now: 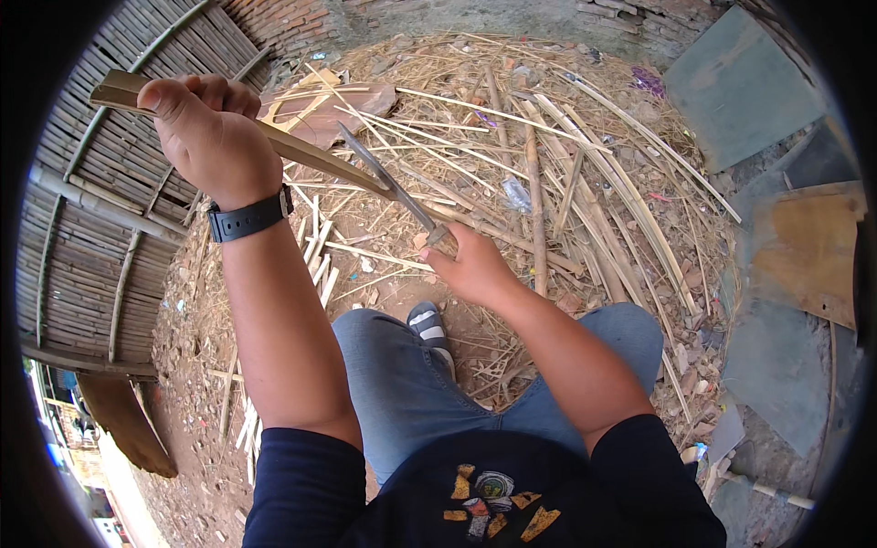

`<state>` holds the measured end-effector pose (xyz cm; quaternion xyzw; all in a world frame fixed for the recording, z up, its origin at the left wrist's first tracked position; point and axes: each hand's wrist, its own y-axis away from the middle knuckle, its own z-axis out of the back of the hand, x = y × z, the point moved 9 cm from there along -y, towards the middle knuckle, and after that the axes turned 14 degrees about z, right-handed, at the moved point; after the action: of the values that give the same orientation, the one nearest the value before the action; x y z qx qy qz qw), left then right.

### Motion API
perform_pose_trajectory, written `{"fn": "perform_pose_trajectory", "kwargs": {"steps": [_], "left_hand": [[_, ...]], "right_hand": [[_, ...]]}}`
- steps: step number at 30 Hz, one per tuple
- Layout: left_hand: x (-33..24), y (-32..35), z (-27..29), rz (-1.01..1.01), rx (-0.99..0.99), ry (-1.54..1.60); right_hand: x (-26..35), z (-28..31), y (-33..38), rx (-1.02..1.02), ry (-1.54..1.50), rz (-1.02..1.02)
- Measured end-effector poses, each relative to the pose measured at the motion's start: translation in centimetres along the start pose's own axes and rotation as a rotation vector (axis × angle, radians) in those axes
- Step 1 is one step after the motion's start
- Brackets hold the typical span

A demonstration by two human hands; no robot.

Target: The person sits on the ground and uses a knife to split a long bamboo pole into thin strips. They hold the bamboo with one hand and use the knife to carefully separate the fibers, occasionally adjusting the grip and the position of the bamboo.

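My left hand [206, 128], raised at the upper left with a black watch on its wrist, is wrapped round the upper end of a long split bamboo piece [324, 157]. The bamboo slants down to the right, toward the middle of the view. In my right hand [477, 267] is the handle of a knife [388, 178] with a long, narrow, dark blade. The blade points up and to the left and crosses the bamboo near its lower part. Whether the edge touches the bamboo I cannot tell.
Thin bamboo strips [438, 137] and longer poles [537, 201] litter the dirt ground ahead. A clear plastic bottle [516, 194] lies among them. A bamboo slat wall [100, 183] stands on the left, grey sheets [744, 87] on the right, and a brick wall [493, 23] behind.
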<state>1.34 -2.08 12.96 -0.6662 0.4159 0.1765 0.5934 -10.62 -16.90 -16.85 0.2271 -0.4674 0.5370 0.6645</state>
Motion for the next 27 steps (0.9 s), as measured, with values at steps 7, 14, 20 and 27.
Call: {"fn": "perform_pose_trajectory", "kwargs": {"steps": [7,14,20,27], "left_hand": [[-0.3,0.3,-1.1,-0.052,0.059,-0.029],[-0.4,0.7,-2.3,-0.039,0.023,-0.029],[0.0,0.2,-0.2,-0.002,0.021,0.007],[0.0,0.3,0.1,-0.002,0.059,-0.011]], "right_hand": [[5.4,7.8,0.8,-0.449,-0.277,0.253],[0.1,0.2,0.9,-0.095,0.062,0.054],[0.1,0.5,0.7,-0.087,-0.091,0.021],[5.4,6.6,1.7,-0.524,-0.302,0.216]]}}
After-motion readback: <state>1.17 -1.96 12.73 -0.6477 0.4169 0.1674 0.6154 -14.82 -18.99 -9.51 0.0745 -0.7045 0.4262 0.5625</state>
